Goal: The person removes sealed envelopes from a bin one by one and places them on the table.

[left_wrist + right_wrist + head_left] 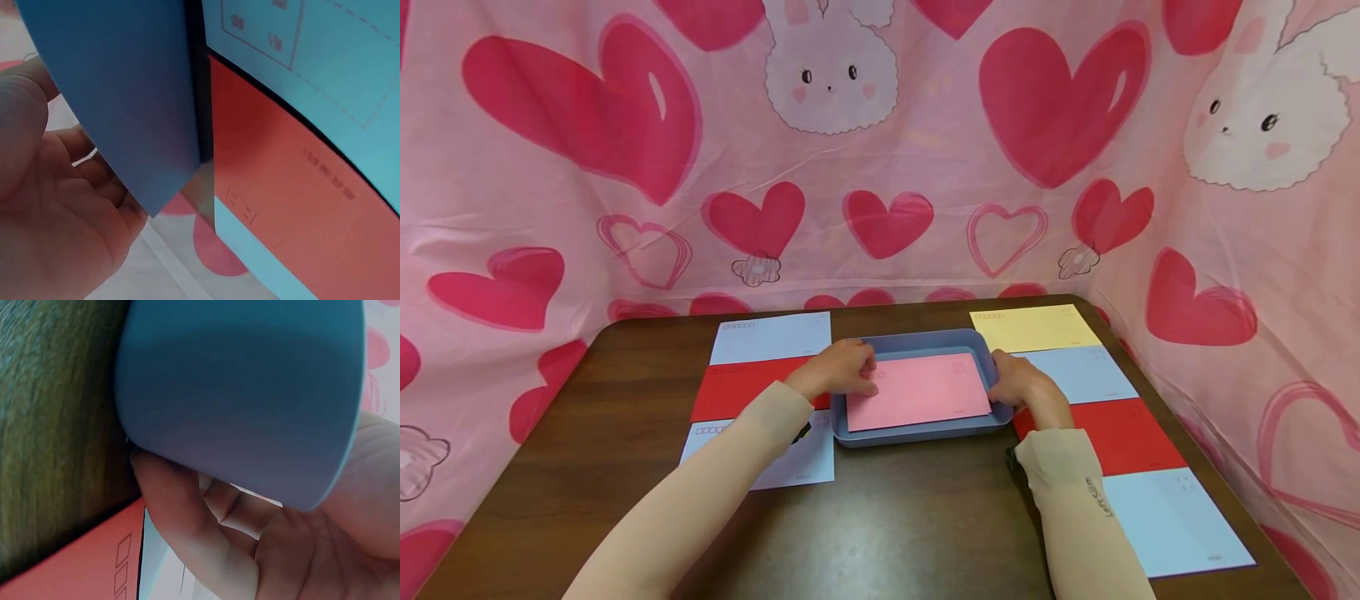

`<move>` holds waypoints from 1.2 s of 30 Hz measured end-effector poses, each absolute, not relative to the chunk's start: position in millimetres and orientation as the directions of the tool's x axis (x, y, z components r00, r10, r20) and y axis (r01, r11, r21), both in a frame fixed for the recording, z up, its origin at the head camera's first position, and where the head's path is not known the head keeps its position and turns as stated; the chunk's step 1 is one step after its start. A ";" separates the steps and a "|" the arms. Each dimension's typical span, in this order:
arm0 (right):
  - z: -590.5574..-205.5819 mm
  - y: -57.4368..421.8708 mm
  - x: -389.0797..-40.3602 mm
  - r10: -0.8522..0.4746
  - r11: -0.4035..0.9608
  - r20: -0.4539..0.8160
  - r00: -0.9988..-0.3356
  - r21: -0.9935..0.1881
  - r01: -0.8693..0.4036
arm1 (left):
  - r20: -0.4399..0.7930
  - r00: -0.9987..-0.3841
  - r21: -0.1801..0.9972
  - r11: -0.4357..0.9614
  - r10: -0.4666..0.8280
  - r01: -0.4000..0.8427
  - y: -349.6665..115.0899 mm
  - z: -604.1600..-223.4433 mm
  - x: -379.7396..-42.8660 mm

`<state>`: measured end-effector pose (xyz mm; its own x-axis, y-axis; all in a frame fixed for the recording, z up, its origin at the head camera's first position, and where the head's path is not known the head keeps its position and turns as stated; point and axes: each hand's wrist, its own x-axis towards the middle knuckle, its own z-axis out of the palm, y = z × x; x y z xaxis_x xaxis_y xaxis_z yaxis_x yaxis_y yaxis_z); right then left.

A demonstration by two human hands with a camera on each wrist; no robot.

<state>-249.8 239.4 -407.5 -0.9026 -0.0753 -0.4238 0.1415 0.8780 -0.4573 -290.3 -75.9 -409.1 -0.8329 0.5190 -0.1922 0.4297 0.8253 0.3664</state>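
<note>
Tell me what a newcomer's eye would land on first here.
Probably the pink cloth backdrop printed with red hearts and white rabbits, which fills the top of the head view. Next, likely the flat pink paper envelope lying in the shallow blue-grey tray, between the bare left hand and right hand. Red rectangular paper envelopes stand out to the tray's left and right.

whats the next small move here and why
Probably have the left hand raise the left edge of the pink envelope slightly: that hand reaches over the left rim of the tray to the envelope, while the right hand grips the tray's right end and could steady it.
</note>
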 end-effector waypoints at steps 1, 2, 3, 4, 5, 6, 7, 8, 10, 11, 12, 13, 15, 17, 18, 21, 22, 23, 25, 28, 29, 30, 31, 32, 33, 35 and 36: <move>-407.7 239.5 -249.8 -0.074 0.877 -0.424 -0.903 -0.458 0.143 | -0.197 -0.835 0.366 0.829 0.514 0.423 -75.3 -409.0 -290.2; -407.8 239.6 -249.6 -0.075 0.876 -0.423 -0.903 -0.460 0.143 | -0.201 -0.837 0.367 0.831 0.509 0.417 -74.5 -409.0 -290.2; -407.9 239.6 -249.5 -0.076 0.876 -0.423 -0.903 -0.461 0.142 | -0.206 -0.839 0.368 0.834 0.504 0.411 -74.0 -409.0 -290.1; -407.8 239.7 -249.4 -0.074 0.875 -0.422 -0.904 -0.463 0.144 | -0.209 -0.840 0.369 0.836 0.500 0.406 -73.6 -409.1 -289.9; -407.7 239.7 -249.2 -0.075 0.874 -0.421 -0.904 -0.465 0.144 | -0.213 -0.842 0.370 0.838 0.496 0.401 -73.2 -409.3 -289.8; -407.7 239.7 -249.1 -0.076 0.873 -0.420 -0.904 -0.467 0.143 | -0.216 -0.842 0.369 0.840 0.494 0.398 -72.9 -409.5 -289.7; -407.5 239.9 -249.1 -0.077 0.872 -0.420 -0.904 -0.469 0.143 | -0.217 -0.843 0.373 0.840 0.493 0.395 -72.7 -409.6 -289.6; -407.3 239.8 -249.0 -0.077 0.871 -0.420 -0.904 -0.470 0.144 | -0.216 -0.841 0.376 0.837 0.496 0.397 -72.5 -409.8 -289.6; -407.3 239.8 -249.2 -0.076 0.871 -0.421 -0.904 -0.469 0.146 | -0.215 -0.836 0.381 0.832 0.504 0.403 -72.7 -410.2 -290.0; -407.4 239.7 -249.3 -0.075 0.871 -0.422 -0.904 -0.469 0.146 | -0.215 -0.833 0.383 0.828 0.510 0.408 -72.8 -410.5 -290.3; -407.5 239.7 -249.4 -0.074 0.871 -0.422 -0.903 -0.468 0.148 | -0.215 -0.830 0.387 0.825 0.515 0.412 -72.9 -410.6 -290.5; -407.8 239.8 -249.5 -0.073 0.872 -0.423 -0.903 -0.467 0.149 | -0.215 -0.827 0.390 0.822 0.520 0.415 -73.0 -410.7 -290.7; -408.2 239.7 -249.6 -0.070 0.873 -0.423 -0.903 -0.465 0.150 | -0.221 -0.824 0.391 0.821 0.522 0.416 -73.1 -411.2 -291.1; -408.2 239.4 -249.5 -0.071 0.872 -0.423 -0.903 -0.466 0.150 | -0.229 -0.823 0.389 0.824 0.519 0.411 -72.8 -411.4 -291.2; -408.3 239.1 -249.4 -0.071 0.871 -0.424 -0.903 -0.467 0.150 | -0.234 -0.825 0.390 0.826 0.515 0.406 -72.6 -411.6 -291.1; -407.9 238.5 -249.2 -0.071 0.870 -0.423 -0.903 -0.469 0.151 | -0.241 -0.827 0.389 0.831 0.508 0.397 -72.3 -412.2 -291.2; -407.7 238.5 -249.2 -0.073 0.870 -0.422 -0.903 -0.469 0.149 | -0.241 -0.827 0.390 0.831 0.508 0.396 -72.1 -412.2 -291.1; -407.6 238.2 -249.2 -0.073 0.871 -0.422 -0.904 -0.469 0.148 | -0.241 -0.827 0.391 0.831 0.507 0.396 -72.1 -412.5 -291.2; -407.1 238.1 -249.0 -0.073 0.872 -0.420 -0.905 -0.467 0.146 | -0.238 -0.827 0.396 0.828 0.509 0.396 -71.9 -412.7 -291.3; -405.8 238.3 -248.2 -0.077 0.874 -0.417 -0.906 -0.465 0.140 | -0.227 -0.825 0.411 0.819 0.517 0.400 -71.9 -412.8 -291.7; -405.8 238.3 -248.0 -0.075 0.874 -0.417 -0.906 -0.465 0.141 | -0.225 -0.825 0.421 0.816 0.518 0.397 -71.9 -412.8 -291.9; -406.1 238.5 -247.8 -0.077 0.874 -0.414 -0.907 -0.466 0.138 | -0.221 -0.825 0.431 0.811 0.519 0.395 -71.8 -412.4 -291.7; -406.2 238.6 -247.5 -0.080 0.873 -0.412 -0.908 -0.468 0.135 | -0.218 -0.826 0.441 0.807 0.521 0.392 -71.9 -411.8 -291.5; -406.4 238.8 -247.4 -0.082 0.873 -0.410 -0.908 -0.469 0.133 | -0.213 -0.824 0.452 0.801 0.524 0.393 -72.2 -411.1 -291.2; -406.7 238.9 -247.4 -0.084 0.872 -0.409 -0.909 -0.471 0.132 | -0.207 -0.824 0.463 0.794 0.528 0.393 -72.6 -410.5 -291.0; -407.6 238.7 -247.5 -0.088 0.870 -0.409 -0.908 -0.475 0.130 | -0.201 -0.818 0.487 0.780 0.539 0.394 -74.2 -409.1 -290.5; -407.8 238.6 -247.6 -0.089 0.870 -0.410 -0.908 -0.476 0.130 | -0.204 -0.815 0.501 0.773 0.542 0.389 -75.4 -408.1 -290.0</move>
<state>-247.6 238.6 -407.8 -0.9076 -0.0886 -0.4103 0.1302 0.8698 -0.4759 -290.0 -75.4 -408.1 -0.8152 0.5422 -0.2036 0.3889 0.7730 0.5012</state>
